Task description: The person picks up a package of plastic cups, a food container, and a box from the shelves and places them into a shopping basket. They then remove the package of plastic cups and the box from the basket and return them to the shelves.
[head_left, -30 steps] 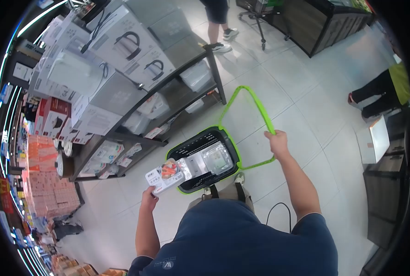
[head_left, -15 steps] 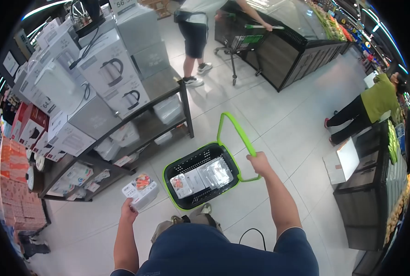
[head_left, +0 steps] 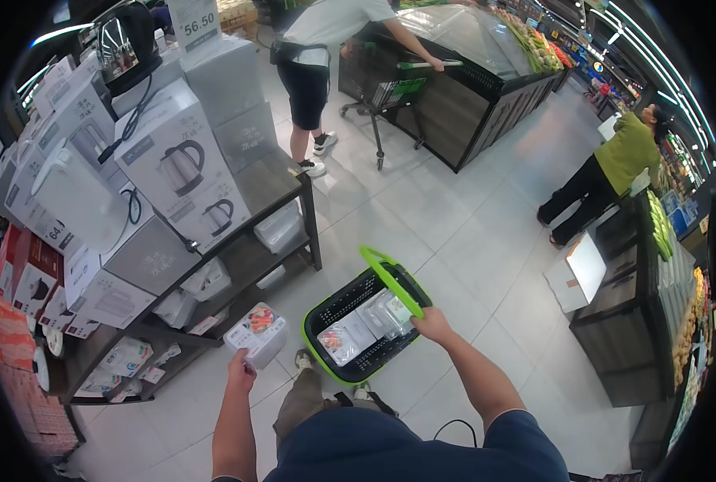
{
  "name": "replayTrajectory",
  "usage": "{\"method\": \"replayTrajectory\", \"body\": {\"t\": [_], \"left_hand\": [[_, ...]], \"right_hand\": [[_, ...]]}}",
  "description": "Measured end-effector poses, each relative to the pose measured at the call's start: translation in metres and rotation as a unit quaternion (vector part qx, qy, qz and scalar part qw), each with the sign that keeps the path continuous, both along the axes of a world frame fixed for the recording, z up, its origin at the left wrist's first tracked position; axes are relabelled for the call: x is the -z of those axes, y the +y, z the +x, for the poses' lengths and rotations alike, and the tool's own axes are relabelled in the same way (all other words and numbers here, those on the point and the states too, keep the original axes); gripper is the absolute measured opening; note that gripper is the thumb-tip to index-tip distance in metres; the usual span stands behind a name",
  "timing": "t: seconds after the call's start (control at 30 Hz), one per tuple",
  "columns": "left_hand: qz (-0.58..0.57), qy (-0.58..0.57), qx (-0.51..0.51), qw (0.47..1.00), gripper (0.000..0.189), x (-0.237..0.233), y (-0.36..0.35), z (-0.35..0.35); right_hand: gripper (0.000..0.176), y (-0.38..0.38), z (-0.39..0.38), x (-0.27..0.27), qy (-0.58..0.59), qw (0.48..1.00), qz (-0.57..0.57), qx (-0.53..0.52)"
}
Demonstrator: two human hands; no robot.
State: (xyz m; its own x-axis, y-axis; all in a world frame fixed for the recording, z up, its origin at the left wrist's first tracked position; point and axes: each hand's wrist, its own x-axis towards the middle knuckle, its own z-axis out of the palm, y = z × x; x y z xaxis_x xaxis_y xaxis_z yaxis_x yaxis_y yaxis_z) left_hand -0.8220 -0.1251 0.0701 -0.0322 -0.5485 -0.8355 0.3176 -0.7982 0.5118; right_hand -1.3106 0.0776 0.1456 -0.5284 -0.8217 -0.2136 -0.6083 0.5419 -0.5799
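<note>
My left hand (head_left: 242, 368) is closed on the near edge of a clear plastic food container pack (head_left: 256, 336), whose label carries a food picture. It holds the pack up to the left of the shopping basket (head_left: 340, 311), apart from it. The basket is black with a green rim. My right hand (head_left: 433, 324) is wrapped round the basket's green handle (head_left: 391, 282), which stands over the basket's far right part. Inside the basket lie a similar pack with a food picture (head_left: 340, 344) and clear plastic packs (head_left: 387, 312).
A dark shelf (head_left: 282, 178) at left bears kettle boxes (head_left: 180, 165) and packaged goods below. Ahead, a person (head_left: 308, 88) holds a shopping cart (head_left: 390, 92) beside a dark produce stand (head_left: 474, 120). Another person (head_left: 607, 161) stands right, near a second stand (head_left: 615, 353) and white box (head_left: 576, 273).
The basket's handle has swung from the right side up over the basket, and the basket has turned and shifted right. The pack in my left hand has moved slightly right. The view has shifted.
</note>
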Motion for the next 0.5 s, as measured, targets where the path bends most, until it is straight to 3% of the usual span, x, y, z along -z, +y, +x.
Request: {"method": "replayTrajectory", "body": {"t": [0.13, 0.23, 0.27, 0.5], "left_hand": [[-0.075, 0.071, 0.002, 0.995, 0.049, 0.032, -0.053, -0.025], [-0.06, -0.021, 0.036, 0.997, 0.052, 0.073, -0.091, -0.026], [-0.04, -0.073, 0.023, 0.996, 0.053, 0.055, -0.101, -0.04], [-0.039, -0.091, 0.002, 0.995, 0.051, 0.083, -0.18, -0.078]], "right_hand": [[0.035, -0.002, 0.01, -0.007, 0.019, 0.999, 0.016, 0.02], [0.029, -0.015, 0.047, -0.044, 0.025, 0.994, 0.057, 0.089], [0.028, -0.018, 0.057, -0.051, 0.04, 0.991, 0.075, 0.102], [0.022, -0.004, 0.092, -0.042, 0.008, 0.97, 0.111, 0.215]]}}
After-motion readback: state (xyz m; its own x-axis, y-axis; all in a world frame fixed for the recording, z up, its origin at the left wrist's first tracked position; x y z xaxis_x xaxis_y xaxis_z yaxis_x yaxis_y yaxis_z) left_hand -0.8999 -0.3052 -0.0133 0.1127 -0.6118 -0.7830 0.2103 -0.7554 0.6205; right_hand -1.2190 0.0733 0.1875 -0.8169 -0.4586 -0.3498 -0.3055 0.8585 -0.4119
